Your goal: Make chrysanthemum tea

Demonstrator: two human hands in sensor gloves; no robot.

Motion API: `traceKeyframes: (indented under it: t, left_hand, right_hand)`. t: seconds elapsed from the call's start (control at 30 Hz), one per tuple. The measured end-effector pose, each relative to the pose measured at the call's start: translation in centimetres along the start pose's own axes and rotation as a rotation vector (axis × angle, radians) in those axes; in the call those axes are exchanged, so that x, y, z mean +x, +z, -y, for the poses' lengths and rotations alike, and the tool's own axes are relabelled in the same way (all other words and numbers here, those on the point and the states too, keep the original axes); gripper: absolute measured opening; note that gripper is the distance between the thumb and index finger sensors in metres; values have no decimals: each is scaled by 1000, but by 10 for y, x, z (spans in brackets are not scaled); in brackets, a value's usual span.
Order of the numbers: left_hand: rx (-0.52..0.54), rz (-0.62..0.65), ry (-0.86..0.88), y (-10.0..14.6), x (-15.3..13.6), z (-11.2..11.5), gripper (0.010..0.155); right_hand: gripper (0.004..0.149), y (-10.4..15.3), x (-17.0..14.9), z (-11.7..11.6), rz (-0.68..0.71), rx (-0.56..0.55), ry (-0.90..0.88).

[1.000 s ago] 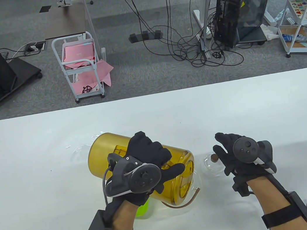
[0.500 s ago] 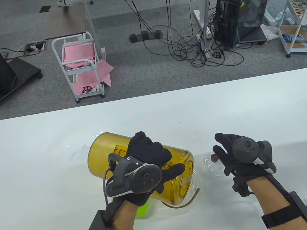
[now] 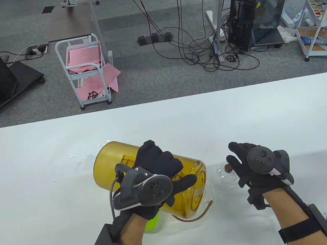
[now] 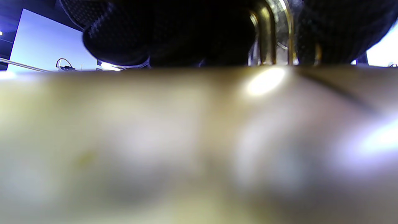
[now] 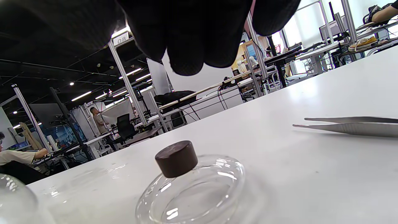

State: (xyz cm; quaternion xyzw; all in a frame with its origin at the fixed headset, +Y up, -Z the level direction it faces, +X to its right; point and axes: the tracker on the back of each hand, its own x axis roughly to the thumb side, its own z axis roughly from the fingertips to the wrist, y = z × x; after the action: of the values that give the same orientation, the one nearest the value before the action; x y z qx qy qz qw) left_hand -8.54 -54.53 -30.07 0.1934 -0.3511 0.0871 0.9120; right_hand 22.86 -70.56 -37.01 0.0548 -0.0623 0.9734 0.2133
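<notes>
My left hand (image 3: pixel 158 166) grips the handle of a large amber pitcher (image 3: pixel 107 164) and holds it tilted, mouth down to the right. Its mouth is over a clear glass teapot, mostly hidden, whose brown handle (image 3: pixel 202 214) shows below. The left wrist view is filled by the blurred pitcher wall (image 4: pixel 186 140), with my fingers (image 4: pixel 124 40) around its handle. The teapot's glass lid (image 3: pixel 224 174) with a brown knob (image 5: pixel 176 158) lies on the table. My right hand (image 3: pixel 235 154) hovers just right of and above the lid, fingers (image 5: pixel 186 46) relaxed and holding nothing.
Metal tweezers (image 5: pixel 348 126) lie on the white table (image 3: pixel 276 115) to the right of the lid. A bright green object (image 3: pixel 152 224) sits under my left wrist. Small water splashes (image 3: pixel 83 158) lie left of the pitcher. Beyond the table's far edge are carts and cables.
</notes>
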Motion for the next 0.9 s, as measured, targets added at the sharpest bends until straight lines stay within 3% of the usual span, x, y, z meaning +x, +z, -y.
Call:
traceKeyframes:
  t: [0.9]
  left_hand:
    - [0, 1, -3, 1, 0, 1, 50]
  right_hand:
    - [60, 0, 2, -1, 4, 10, 7]
